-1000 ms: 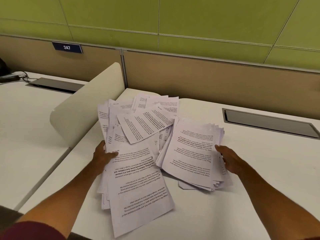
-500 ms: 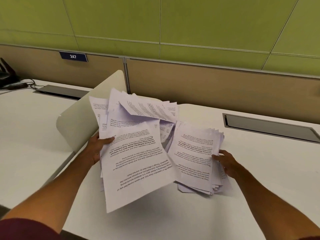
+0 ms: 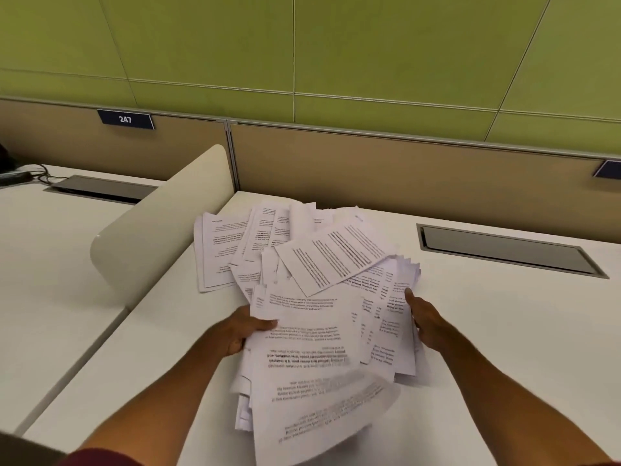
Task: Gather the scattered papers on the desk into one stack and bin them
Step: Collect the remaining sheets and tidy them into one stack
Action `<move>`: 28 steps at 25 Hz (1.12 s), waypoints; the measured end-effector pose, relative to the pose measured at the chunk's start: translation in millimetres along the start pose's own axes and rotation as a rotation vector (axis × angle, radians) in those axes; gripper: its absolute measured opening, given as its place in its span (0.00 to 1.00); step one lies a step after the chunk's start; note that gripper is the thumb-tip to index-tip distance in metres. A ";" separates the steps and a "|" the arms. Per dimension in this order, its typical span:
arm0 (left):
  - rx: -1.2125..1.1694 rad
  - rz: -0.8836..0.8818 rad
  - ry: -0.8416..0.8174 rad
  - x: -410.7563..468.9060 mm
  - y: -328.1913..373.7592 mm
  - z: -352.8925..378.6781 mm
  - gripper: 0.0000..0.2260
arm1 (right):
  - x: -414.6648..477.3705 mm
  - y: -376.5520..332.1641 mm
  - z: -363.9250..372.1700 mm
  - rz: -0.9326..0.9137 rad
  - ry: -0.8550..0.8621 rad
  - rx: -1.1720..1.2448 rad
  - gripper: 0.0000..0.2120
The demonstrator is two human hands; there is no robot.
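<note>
Now that the left-hand sheaf has swung across from nine o'clock onto the right-hand one, the loose white printed papers (image 3: pixel 322 317) lie as one sprawling heap at the middle of the white laminate counter (image 3: pixel 504 331), where half a second ago they were two lifted bundles with a gap between them. The heap is far from square: a long sheet juts toward six o'clock and is blurred with motion, one page lies skewed across the top, and a few printed sheets (image 3: pixel 218 250) trail at eleven o'clock, flat on the counter and only partly overlapped by the rest.

The left hand (image 3: pixel 240 331) grips the heap's nine o'clock edge, thumb on top and fingers hidden beneath. The right hand (image 3: pixel 425 322) presses against the three o'clock edge with the thumb raised over the top sheet; whether its fingers curl under I cannot tell.

By my reading, the gathering is mostly done, but the sheets still need squaring, and the stragglers at eleven o'clock need drawing in before anything can be carried.

Outward, a cream rounded divider panel (image 3: pixel 158 230) stands at ten o'clock, a grey recessed cable tray (image 3: pixel 504 250) lies at two o'clock, and a tan partition with a dark blue number plate (image 3: pixel 125 119) runs behind. No bin is visible.
</note>
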State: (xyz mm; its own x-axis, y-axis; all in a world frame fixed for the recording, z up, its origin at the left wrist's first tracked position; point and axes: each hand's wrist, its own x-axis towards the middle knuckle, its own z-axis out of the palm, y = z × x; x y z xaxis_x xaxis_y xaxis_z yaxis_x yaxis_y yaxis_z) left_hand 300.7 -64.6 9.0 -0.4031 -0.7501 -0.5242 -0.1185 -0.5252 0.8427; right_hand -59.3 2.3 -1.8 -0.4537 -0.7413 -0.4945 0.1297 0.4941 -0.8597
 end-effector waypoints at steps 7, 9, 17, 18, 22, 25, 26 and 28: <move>0.201 -0.121 -0.228 11.9 8.9 15.1 0.25 | -0.4 8.2 -1.3 -0.172 -0.101 -0.067 0.17; 0.299 -0.166 -0.270 12.5 16.0 14.3 0.27 | 1.7 11.3 0.4 -0.171 -0.063 -0.119 0.21; 0.281 -0.112 0.155 11.2 58.1 -37.3 0.27 | 15.6 9.3 8.8 -0.031 0.183 -0.234 0.32; 0.281 -0.119 0.140 9.6 63.2 -40.0 0.26 | 18.7 8.3 7.2 -0.029 0.178 -0.234 0.32; 0.296 -0.102 0.086 10.7 76.3 -39.3 0.22 | 27.7 1.3 5.4 -0.036 0.160 -0.248 0.32; 0.304 -0.157 0.102 18.6 76.1 -28.5 0.23 | 34.9 -2.2 0.0 -0.046 0.124 -0.243 0.33; 0.329 -0.182 0.113 21.2 74.3 -23.9 0.24 | 36.9 -3.3 -2.1 -0.047 0.102 -0.233 0.32; 0.371 -0.202 0.106 25.1 69.6 -15.3 0.24 | 39.7 -5.6 -6.5 -0.044 0.056 -0.226 0.32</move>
State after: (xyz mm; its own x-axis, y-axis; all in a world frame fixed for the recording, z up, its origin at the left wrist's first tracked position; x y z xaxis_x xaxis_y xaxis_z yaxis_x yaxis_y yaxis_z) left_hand 296.3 -126.1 52.7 -0.2455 -0.6943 -0.6765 -0.5114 -0.5001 0.6988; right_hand -83.8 -27.0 -15.8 -0.5038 -0.7410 -0.4439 -0.0891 0.5557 -0.8266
